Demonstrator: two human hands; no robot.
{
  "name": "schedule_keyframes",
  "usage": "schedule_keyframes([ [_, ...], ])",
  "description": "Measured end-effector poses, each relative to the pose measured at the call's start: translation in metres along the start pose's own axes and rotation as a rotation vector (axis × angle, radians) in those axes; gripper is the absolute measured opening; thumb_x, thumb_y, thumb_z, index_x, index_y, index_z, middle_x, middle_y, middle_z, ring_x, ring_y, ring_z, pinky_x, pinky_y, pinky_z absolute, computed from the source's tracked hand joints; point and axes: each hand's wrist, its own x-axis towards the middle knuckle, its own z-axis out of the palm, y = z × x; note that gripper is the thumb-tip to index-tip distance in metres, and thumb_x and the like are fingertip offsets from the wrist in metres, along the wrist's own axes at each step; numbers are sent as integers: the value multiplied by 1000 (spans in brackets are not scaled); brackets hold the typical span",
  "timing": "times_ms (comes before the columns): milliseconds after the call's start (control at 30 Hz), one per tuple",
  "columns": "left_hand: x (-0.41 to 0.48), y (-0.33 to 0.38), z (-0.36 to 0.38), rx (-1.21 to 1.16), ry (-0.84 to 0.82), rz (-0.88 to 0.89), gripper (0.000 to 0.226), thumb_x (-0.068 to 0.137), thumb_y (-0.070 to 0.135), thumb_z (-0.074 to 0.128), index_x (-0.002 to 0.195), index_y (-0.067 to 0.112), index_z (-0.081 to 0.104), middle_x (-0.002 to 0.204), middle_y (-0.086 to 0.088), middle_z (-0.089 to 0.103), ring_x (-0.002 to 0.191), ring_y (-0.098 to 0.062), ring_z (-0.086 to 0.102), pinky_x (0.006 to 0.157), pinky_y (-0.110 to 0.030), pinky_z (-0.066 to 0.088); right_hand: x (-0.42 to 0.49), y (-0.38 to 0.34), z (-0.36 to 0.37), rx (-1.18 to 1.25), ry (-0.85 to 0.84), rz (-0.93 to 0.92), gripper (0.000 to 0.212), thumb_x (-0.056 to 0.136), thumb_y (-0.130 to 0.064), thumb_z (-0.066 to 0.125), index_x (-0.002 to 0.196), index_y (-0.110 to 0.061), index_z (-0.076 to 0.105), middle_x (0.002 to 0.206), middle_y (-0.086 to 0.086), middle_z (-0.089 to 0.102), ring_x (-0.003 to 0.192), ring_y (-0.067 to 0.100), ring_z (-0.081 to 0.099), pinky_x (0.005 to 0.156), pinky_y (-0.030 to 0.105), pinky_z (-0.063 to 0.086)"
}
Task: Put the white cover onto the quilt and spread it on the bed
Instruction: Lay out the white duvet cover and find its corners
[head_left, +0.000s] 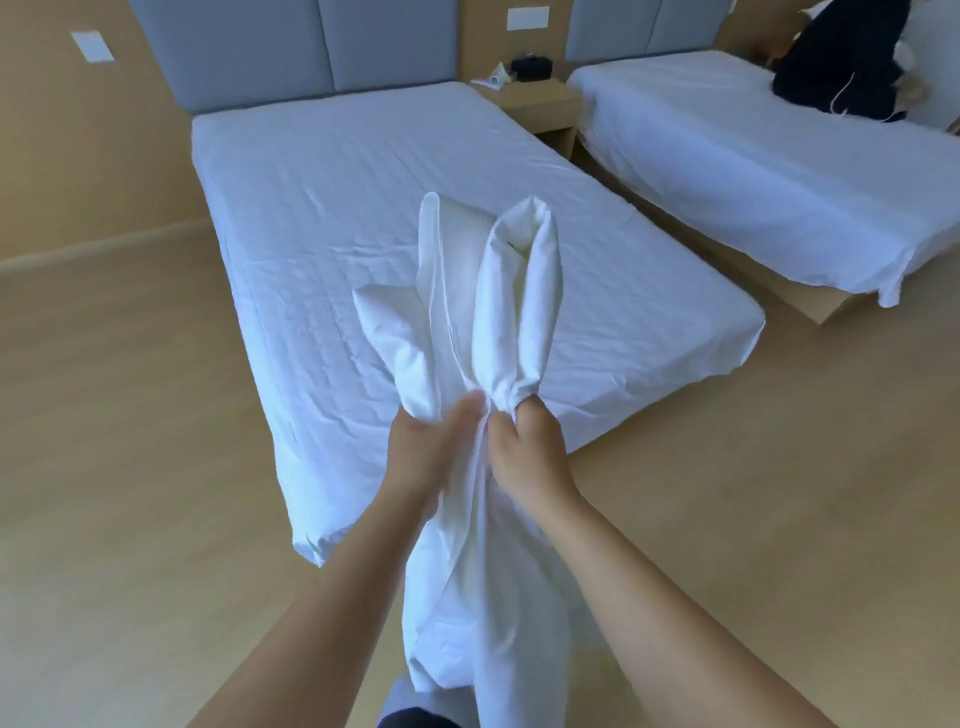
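head view — white cover (467, 322), bunched, held up over the foot corner of the bed (363, 182), its lower part hanging toward the floor. left hand (426, 447) and right hand (524, 447) side by side — both clenched on the cloth.

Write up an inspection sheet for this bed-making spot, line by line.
Surface: bed under a wrinkled white sheet.
Job's things: white cover bunched upright above the bed's foot; quilt not distinguishable.
Clutter: black box on the nightstand.
Grippers: left hand and right hand both grip the cover.
Cables: thin white cord, perhaps, on the dark shape.
Surroundings: second bed, grey headboard, wooden floor.
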Motion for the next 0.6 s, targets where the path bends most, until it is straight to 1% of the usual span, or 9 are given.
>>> schedule_keyframes([
  [67,31,9,20,-27,113,-61,20,89,24,62,106,15,66,84,3,68,74,-14,63,65,-25,50,38,-2,-18,28,-17,-14,30,91,-7,40,64,-18,33,60,-5,38,61,17,38,53,23,29],
  [133,65,19,40,-85,162,-66,18,91,22,59,106,15,65,84,3,68,76,-15,64,64,-25,50,81,-4,-30,42,-32,-38,34,89,-5,40,60,-18,29,55,-6,32,52,12,32,46,19,25],
  [200,105,27,59,-108,180,-49,22,92,23,59,111,13,65,90,2,69,83,-17,66,73,-27,52,130,-3,-34,44,-46,-69,31,88,-5,41,61,-16,29,55,-5,31,51,12,31,48,22,26],
  [267,145,35,80,-100,147,-44,28,90,34,60,112,18,65,94,3,70,88,-16,67,80,-30,53,179,1,-34,24,-64,-87,26,88,-7,42,65,-13,32,57,-4,34,55,16,34,53,28,29],
  [333,188,41,102,-107,90,-51,28,86,45,63,107,26,63,96,9,68,87,-7,65,80,-25,52,229,6,-32,-9,-96,-92,25,90,-10,42,67,-13,31,59,-1,36,58,19,37,55,29,30],
  [400,232,49,122,-111,91,-78,20,85,40,66,100,27,63,88,13,67,76,1,64,64,-15,49,277,8,-31,-33,-119,-87,27,90,-8,41,66,-14,28,60,0,36,58,19,38,55,29,30],
  [467,275,59,137,-106,141,-132,15,87,30,64,97,19,66,82,6,69,71,-8,66,57,-18,49,321,7,-33,-59,-128,-74,28,88,-3,40,65,-14,27,60,0,35,57,19,36,54,28,29],
  [533,313,71,148,-120,169,-164,12,88,21,61,95,13,67,81,-1,69,76,-19,66,64,-25,52,364,4,-37,-67,-138,-48,24,85,0,40,66,-10,29,61,4,33,59,20,34,54,31,27],
  [600,348,84,157,-140,178,-159,10,88,14,59,93,12,67,86,-4,69,80,-22,66,71,-31,52,405,0,-41,-48,-151,-37,19,85,0,41,68,-3,32,62,6,33,59,19,33,53,30,26],
])
